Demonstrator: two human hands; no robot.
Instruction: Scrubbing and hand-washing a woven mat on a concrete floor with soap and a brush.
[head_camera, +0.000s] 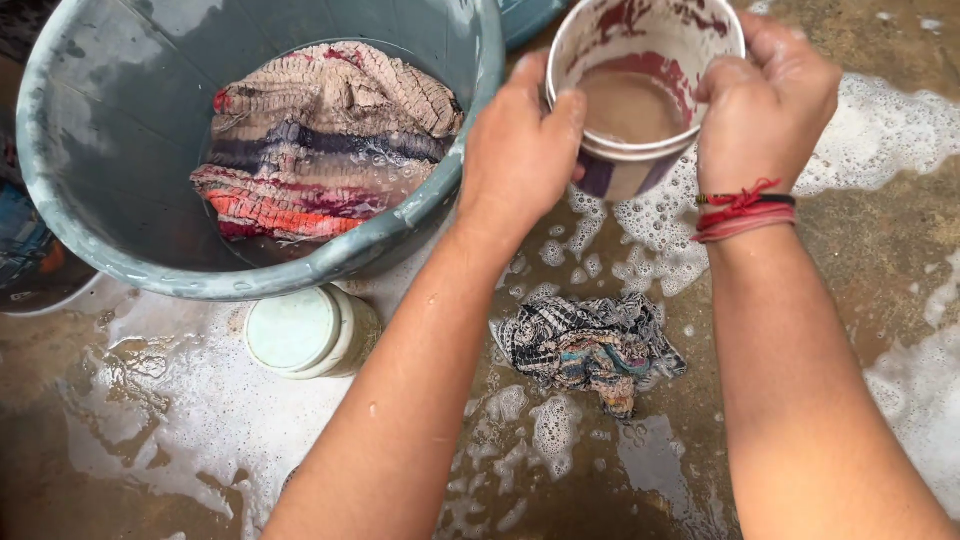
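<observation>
Both my hands grip a small white pot (640, 60) stained red inside, with murky brown water in it. My left hand (520, 150) clasps its left side, and my right hand (765, 105), with red thread bands at the wrist, holds the right rim. The pot is lifted above the wet, soapy ground. Left of it stands a big grey-blue tub (110, 230) holding a striped wet cloth (320, 140) in shallow water. A small crumpled patterned cloth (590, 345) lies on the ground between my forearms.
A round pale-lidded jar (300, 330) lies beside the tub's near edge. White suds (880, 120) spread over the brown concrete floor. A dark basin edge (40, 285) shows at the far left, and a blue container (525, 15) at the top.
</observation>
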